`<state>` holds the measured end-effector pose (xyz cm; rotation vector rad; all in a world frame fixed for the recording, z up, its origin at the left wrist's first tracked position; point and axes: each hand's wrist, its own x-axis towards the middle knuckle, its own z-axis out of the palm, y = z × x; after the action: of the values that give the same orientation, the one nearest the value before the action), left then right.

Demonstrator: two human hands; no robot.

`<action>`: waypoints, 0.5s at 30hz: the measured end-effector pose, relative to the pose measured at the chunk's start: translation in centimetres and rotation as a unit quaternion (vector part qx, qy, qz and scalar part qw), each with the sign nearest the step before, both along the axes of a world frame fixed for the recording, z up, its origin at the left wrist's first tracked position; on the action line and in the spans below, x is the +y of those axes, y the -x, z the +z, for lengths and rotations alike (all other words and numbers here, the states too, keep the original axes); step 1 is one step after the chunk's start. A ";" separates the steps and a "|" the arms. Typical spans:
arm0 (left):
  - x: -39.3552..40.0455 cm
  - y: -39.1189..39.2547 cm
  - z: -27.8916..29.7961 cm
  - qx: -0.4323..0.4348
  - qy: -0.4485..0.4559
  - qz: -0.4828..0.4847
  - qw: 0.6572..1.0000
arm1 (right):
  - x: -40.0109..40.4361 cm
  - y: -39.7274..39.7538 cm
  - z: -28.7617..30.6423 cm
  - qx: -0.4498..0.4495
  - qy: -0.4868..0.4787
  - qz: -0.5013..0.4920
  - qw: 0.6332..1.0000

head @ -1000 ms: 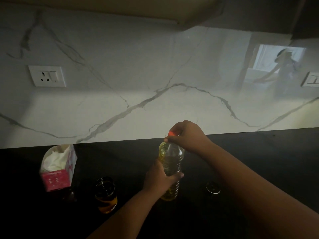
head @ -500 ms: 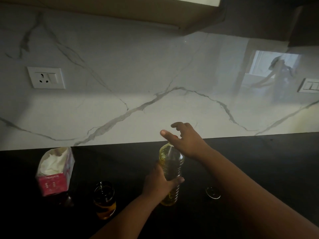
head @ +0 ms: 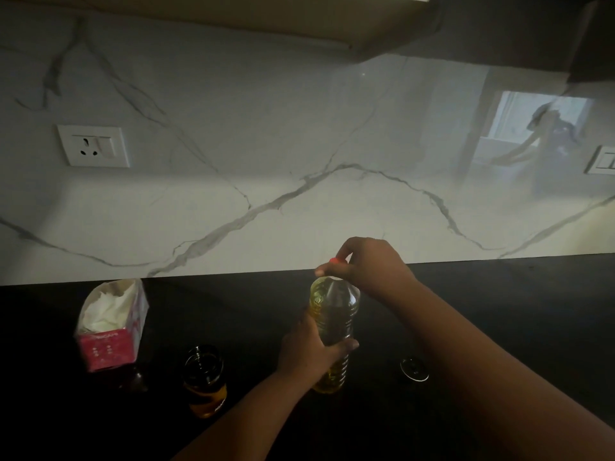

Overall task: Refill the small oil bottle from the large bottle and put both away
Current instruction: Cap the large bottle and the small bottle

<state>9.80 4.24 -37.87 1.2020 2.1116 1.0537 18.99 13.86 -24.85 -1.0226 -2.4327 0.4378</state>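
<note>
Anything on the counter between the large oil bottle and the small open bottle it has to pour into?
Nothing visible. The large bottle stands upright, left hand around its body, right hand on the red cap. The small bottle stands to its left across bare dark counter. The tissue box sits further left, off that path.

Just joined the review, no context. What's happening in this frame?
A person stands at a dark counter with a large oil bottle upright on it. The left hand grips the bottle's body while the right hand pinches its red cap. To the left sits the small oil bottle, open, with some oil in the bottom. A loose dark lid lies to the right, and a tissue box stands far left.
</note>
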 end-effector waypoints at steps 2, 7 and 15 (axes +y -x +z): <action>0.1 0.1 -0.1 -0.008 -0.002 0.002 1.000 | -0.3 -0.3 0.0 0.037 -0.003 -0.015 0.999; 0.3 0.3 -0.8 -0.009 -0.022 0.007 1.000 | 1.4 -3.5 -1.0 0.116 0.032 -0.030 0.992; 0.1 0.1 -2.1 -0.037 -0.071 0.017 0.997 | 6.8 -12.1 -10.7 -0.086 0.238 -0.084 0.964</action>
<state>9.71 4.30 -40.00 1.1760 2.0358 1.2627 31.04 20.70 -35.57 -1.5076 -2.4142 0.9395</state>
